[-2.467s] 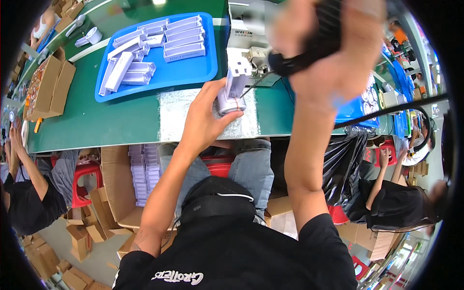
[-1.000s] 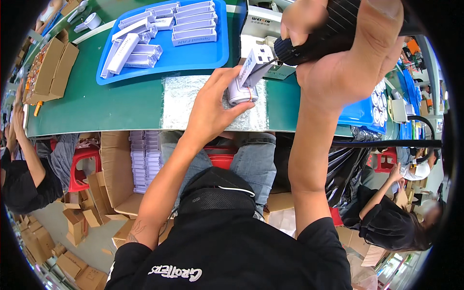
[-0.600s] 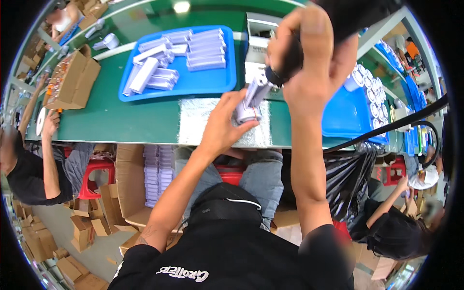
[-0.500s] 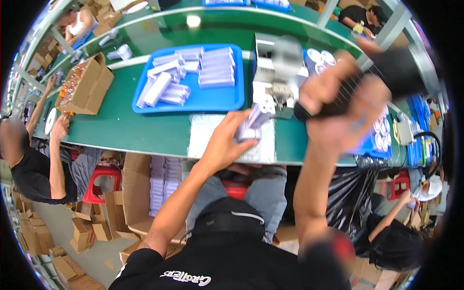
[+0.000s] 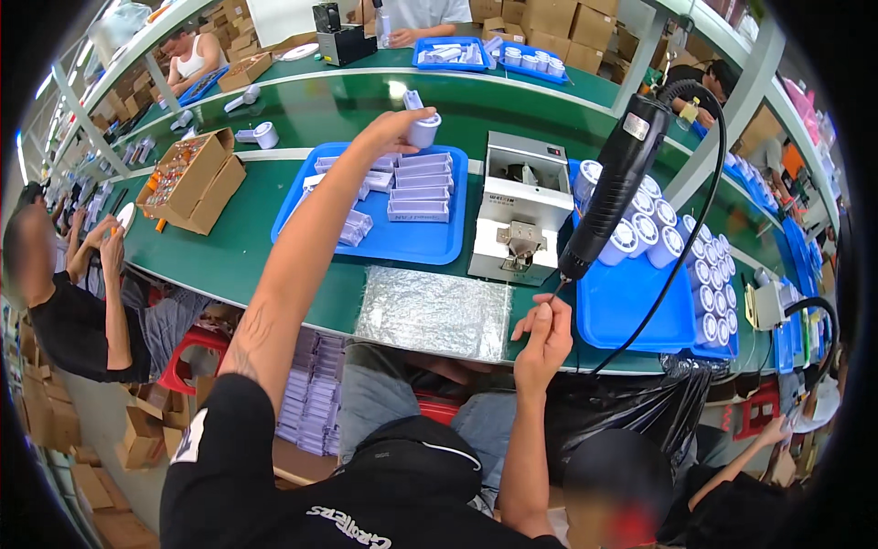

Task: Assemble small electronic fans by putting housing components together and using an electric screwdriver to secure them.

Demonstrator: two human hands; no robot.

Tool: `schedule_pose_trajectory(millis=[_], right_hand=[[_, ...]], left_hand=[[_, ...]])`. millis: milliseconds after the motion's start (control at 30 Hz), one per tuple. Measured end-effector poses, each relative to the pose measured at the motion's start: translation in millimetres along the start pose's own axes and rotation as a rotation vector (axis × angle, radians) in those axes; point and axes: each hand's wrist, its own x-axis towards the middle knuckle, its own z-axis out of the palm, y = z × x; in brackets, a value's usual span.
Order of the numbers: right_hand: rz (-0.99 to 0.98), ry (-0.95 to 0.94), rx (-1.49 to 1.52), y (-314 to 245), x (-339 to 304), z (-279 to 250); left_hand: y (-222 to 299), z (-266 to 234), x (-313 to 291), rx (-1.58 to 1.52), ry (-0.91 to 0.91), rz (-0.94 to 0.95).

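My left hand is stretched out over the far side of the blue tray. Its fingers grip a lavender plastic housing with a round, cup-like head and a narrow handle. Under that arm, long lavender plastic pieces lie in the tray. A black electric screwdriver hangs tilted on its cable at the right, bit downward. Just below the bit, my right hand has thumb and fingertips drawn together; what they pinch, if anything, is too small to make out.
A grey-and-white metal machine stands between the trays. Right of it, white-capped lavender cups crowd another blue tray. A silvery wrapped mat lies at the front edge. An open carton is at the left, near a co-worker.
My left hand has carried the lavender housing forward from the mat to above the tray. My right hand has released the screwdriver's grip and come down below its bit; the screwdriver now hangs.
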Motion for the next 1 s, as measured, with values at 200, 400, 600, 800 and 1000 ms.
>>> schedule_pose_trajectory(millis=[200,400,600,800,1000], right_hand=[[-0.071,0.031,-0.13,13.9,-3.5,-4.8],[-0.057,0.095,-0.153,7.7,-1.9,-17.7],[-0.138,-0.029,-0.26,3.5,4.9,0.1],[-0.297,0.1,-0.406,-49.6,-23.7,-27.2],[-0.319,-0.061,-0.168,-64.4,-13.6,11.8]], left_hand=[[-16.3,16.8,26.4,0.507,0.269,0.254],[-19.0,44.5,-9.0,1.059,-0.142,0.548],[-44.0,7.2,-8.6,1.085,0.044,0.785],[-38.7,7.2,7.4,0.807,-0.092,0.776],[-89.8,-69.0,65.6,0.831,-0.347,0.709]])
